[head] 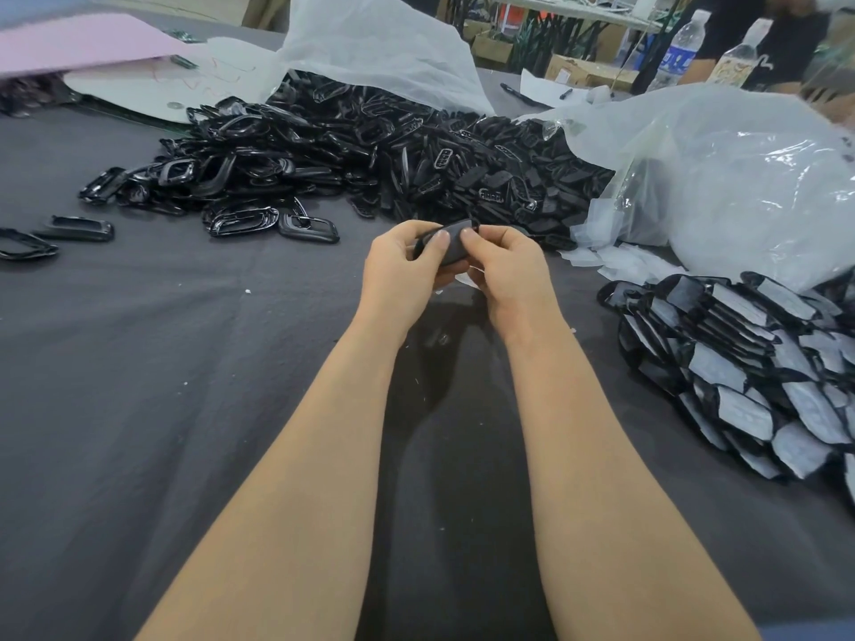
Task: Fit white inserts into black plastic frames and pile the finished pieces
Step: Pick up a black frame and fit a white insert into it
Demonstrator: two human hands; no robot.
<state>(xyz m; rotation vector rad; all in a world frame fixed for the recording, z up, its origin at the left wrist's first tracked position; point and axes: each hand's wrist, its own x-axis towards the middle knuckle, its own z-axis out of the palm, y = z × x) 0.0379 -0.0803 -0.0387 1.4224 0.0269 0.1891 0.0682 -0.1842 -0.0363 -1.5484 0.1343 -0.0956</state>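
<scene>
Black plastic frame (pixel 451 249) is held just above mid-table between both hands. It's gripped by L hand (pixel 398 270) w/ thumb curled over its top, and its right end is pinched by R hand (pixel 506 270). Heap of loose black frames (pixel 347 145) is spread on the far side. Finished pieces (pixel 740 353) are piled at right. White inserts (pixel 615 263) are scattered beside a clear plastic bag (pixel 721 178). All is laid on dark grey cloth (pixel 162 363).
</scene>
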